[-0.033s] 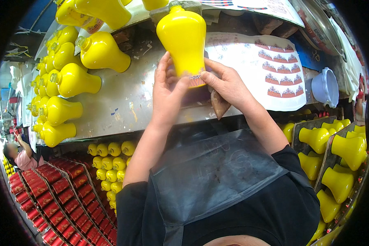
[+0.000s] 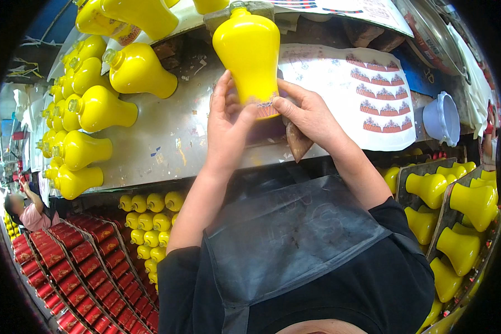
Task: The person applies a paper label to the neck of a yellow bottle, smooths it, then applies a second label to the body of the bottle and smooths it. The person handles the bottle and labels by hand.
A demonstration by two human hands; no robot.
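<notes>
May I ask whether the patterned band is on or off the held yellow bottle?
On: the patterned band lies against the yellow bottle near its base, between left hand and right hand; its far side is hidden.

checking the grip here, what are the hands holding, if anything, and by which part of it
A yellow bottle, held between the left hand and right hand by its narrow lower end, around the printed band.

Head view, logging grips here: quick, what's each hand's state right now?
Left hand: part-curled at the lower left of the yellow bottle, thumb blurred; grip cannot be told.
Right hand: holding the bottle's lower right side, thumb in front.
</notes>
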